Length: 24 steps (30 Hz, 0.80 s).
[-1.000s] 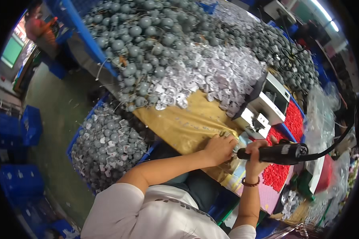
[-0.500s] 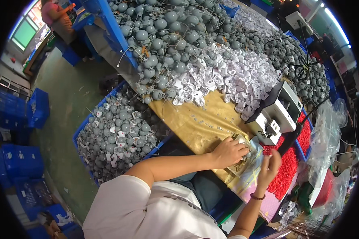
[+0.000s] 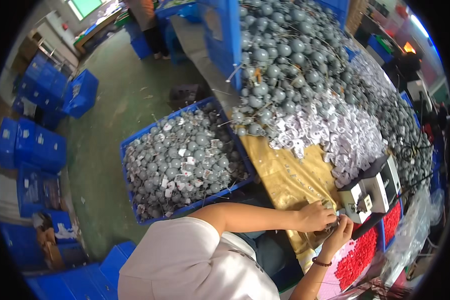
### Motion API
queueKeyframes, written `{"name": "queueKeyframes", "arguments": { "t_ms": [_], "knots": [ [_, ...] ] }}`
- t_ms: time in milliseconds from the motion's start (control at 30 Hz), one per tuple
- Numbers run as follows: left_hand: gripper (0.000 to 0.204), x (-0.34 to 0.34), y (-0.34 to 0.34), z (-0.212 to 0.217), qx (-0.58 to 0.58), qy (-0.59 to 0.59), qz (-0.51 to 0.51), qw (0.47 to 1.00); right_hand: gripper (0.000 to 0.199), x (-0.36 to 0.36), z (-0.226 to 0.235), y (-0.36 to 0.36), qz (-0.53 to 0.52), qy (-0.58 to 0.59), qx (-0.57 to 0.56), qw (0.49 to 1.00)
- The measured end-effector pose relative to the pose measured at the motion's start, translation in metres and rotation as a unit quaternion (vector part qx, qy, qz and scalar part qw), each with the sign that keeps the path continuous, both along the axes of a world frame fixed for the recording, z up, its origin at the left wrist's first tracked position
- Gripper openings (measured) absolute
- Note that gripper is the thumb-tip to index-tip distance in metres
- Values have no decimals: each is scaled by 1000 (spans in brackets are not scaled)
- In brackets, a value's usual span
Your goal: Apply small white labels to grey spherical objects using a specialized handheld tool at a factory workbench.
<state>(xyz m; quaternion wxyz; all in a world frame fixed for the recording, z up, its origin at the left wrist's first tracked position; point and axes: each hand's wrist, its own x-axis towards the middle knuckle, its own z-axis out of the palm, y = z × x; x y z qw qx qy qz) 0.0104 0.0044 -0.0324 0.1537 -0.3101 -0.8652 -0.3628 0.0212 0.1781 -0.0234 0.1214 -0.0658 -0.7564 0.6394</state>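
The small grey part (image 3: 330,220) sat between the two hands, at the near edge of the gold-coloured cloth (image 3: 290,180) that covered the bench. It was too small in the head view to tell its exact shape. The left hand (image 3: 315,217) lay curled over it from the left, fingers bent and drawn together, seemingly pinching or steadying the piece. The right hand (image 3: 341,231), a bead bracelet at its wrist, met it from below and to the right with fingertips closed together toward the same spot; whether it gripped the part or only touched it could not be told.

Just beyond the right hand stood a small white and grey bench machine (image 3: 372,192), and below that hand lay a tray of red pieces (image 3: 357,257). Farther past the hands, a heap of white tags (image 3: 345,135) spread over the cloth, backed by a great mound of grey balls (image 3: 290,55). Well to the left of the left forearm stood a blue crate (image 3: 185,160) full of tagged grey balls.

By the look of it, the step in hand was fine fitting of one piece by both hands. The next move would call for a steady pinch and careful alignment near the machine.
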Motion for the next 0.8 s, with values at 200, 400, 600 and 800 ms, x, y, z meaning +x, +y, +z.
{"name": "queueKeyframes", "arguments": {
  "t_ms": [200, 400, 600, 800],
  "knots": [
    [25, 12, -33, 28, 43, -92, 17, 995, 21, -17, 5, -26, 42, -7, -137, 990],
    [34, 57, -188, 54, 193, -202, 69, 958, 22, -10, 45, -64, 218, -45, -199, 954],
    [36, 183, -494, 16, 157, -208, 536, 803, 17, -7, 54, 8, 205, -50, -89, 973],
    [32, 289, -592, -34, 52, -348, 716, 603, 14, 6, 44, 82, 110, -103, -79, 985]
  ]
}}
